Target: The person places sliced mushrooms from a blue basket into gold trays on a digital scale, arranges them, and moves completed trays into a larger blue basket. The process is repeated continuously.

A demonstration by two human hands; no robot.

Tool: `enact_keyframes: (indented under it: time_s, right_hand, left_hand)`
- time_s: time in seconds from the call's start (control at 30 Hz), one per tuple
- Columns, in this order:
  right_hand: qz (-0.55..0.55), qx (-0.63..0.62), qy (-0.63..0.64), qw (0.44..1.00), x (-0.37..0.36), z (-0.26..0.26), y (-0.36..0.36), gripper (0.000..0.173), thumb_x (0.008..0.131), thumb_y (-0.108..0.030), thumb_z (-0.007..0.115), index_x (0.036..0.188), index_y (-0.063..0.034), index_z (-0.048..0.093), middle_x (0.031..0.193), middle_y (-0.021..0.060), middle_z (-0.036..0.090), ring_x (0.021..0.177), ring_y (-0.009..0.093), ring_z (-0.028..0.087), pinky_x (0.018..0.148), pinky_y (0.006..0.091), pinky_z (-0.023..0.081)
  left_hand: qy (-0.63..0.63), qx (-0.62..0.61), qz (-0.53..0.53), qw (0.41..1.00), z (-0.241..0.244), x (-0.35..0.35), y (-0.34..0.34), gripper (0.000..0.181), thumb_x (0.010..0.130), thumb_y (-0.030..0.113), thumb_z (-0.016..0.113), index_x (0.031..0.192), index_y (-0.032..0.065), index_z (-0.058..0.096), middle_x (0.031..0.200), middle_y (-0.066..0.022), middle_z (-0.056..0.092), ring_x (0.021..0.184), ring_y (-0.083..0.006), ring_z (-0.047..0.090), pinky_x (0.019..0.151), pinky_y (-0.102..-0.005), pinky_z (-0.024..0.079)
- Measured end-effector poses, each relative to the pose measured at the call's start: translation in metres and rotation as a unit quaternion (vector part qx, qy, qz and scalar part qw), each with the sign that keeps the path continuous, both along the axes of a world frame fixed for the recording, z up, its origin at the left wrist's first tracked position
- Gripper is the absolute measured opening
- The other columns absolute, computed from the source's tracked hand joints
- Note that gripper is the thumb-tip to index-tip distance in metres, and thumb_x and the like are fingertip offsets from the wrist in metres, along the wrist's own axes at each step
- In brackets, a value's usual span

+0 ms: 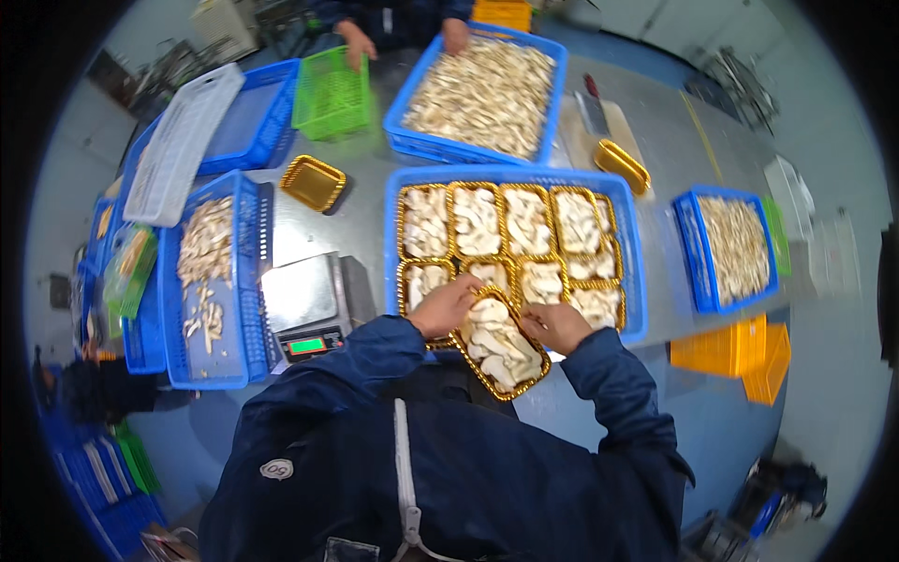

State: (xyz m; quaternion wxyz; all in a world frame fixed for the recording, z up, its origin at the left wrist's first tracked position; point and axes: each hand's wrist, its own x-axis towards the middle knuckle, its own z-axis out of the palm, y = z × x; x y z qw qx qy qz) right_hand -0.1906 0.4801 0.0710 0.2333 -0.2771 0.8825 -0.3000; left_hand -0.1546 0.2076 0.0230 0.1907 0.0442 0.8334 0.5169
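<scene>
My left hand [444, 307] and my right hand [560, 326] grip a gold tray of sliced mushrooms [500, 344] by its two sides. The tray slants over the near rim of a blue plastic crate [634, 260], close to my body. Inside that crate, several gold trays of sliced mushrooms [478, 219] lie in two rows. At the far right corner, one filled tray [578, 221] rests partly on top of others. My hands and the held tray hide part of the near row.
Left of the crate are a digital scale [302, 291], an empty gold tray [313, 184] and a blue crate of mushroom pieces [242, 281]. Across the steel table, a co-worker's hands [358, 46] touch a green basket [330, 126] and a full crate [397, 130]. A knife [592, 109] lies right.
</scene>
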Motion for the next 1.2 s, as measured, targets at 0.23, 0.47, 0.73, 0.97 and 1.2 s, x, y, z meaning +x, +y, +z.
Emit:
enact_keyframes:
  time_s: [0.23,0.47,0.73,0.97,1.2]
  right_hand:
    - [-0.113,0.024,0.076,0.99,0.01,-0.007,0.04,0.019,0.088,-0.029,0.068,0.095,-0.0115,0.071,0.079,0.0137,0.072,0.074,0.036,0.069,0.067,0.0465,0.055]
    - [-0.24,0.038,0.137,0.96,-0.034,-0.036,0.136,0.021,0.094,-0.025,0.066,0.106,-0.008,0.069,0.092,0.019,0.073,0.085,0.04,0.07,0.074,0.0462,0.055]
    - [-0.337,0.122,0.139,0.923,-0.077,-0.109,0.211,0.02,0.1,-0.026,0.058,0.109,-0.0098,0.065,0.098,0.0249,0.07,0.093,0.046,0.066,0.079,0.0527,0.054]
    - [-0.326,0.189,0.089,0.922,-0.083,-0.119,0.194,0.02,0.1,-0.023,0.058,0.111,-0.0076,0.065,0.1,0.0259,0.07,0.095,0.047,0.066,0.082,0.0527,0.053]
    - [-0.371,0.204,0.069,0.903,-0.085,-0.139,0.191,0.017,0.099,-0.02,0.057,0.108,-0.008,0.066,0.101,0.0249,0.07,0.096,0.045,0.067,0.082,0.0517,0.053]
  left_hand:
    - [0.02,0.111,0.036,0.993,-0.02,-0.008,0.035,0.04,0.103,0.019,0.058,0.14,0.0064,0.047,0.119,-0.0154,0.068,0.094,-0.0246,0.069,0.084,-0.0349,0.054]
    - [-0.047,0.121,0.097,0.987,-0.031,0.005,-0.022,0.049,0.104,0.017,0.057,0.149,0.007,0.04,0.132,-0.011,0.058,0.101,-0.0152,0.061,0.087,-0.0301,0.053]
    - [-0.155,0.119,0.254,0.947,-0.042,0.055,-0.093,0.048,0.104,0.019,0.057,0.148,0.005,0.042,0.135,-0.012,0.059,0.103,-0.015,0.064,0.082,-0.0283,0.053]
    - [-0.159,0.124,0.27,0.941,-0.04,0.063,-0.092,0.047,0.105,0.02,0.056,0.147,0.0054,0.044,0.134,-0.0106,0.061,0.103,-0.0143,0.064,0.082,-0.0277,0.053]
    - [-0.142,0.141,0.255,0.946,-0.042,0.064,-0.089,0.045,0.104,0.021,0.057,0.145,0.006,0.046,0.132,-0.0104,0.06,0.103,-0.0153,0.064,0.086,-0.0303,0.054]
